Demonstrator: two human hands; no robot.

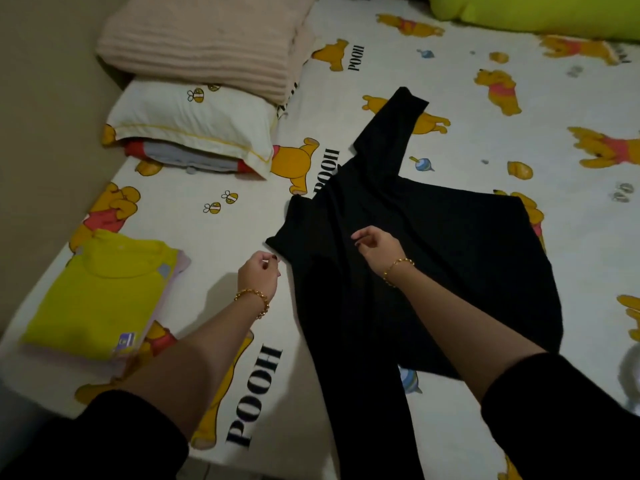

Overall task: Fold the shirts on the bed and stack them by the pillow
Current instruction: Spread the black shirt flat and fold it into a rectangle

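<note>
Lying spread flat, black shirt [450, 254], sleeves outstretched

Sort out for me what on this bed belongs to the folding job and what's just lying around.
Job:
- black shirt, spread out on the bed
- folded yellow shirt, on top of the stack
- pillow
- left hand by the black shirt's edge, right hand over it

Lying about:
- folded pink blanket
- green cushion

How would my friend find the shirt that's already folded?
Look at the bear-print bed, then the white pillow at its left. Nearer the camera lies the folded shirt: bright yellow and neat, unlike the spread-out black shirt.
</note>
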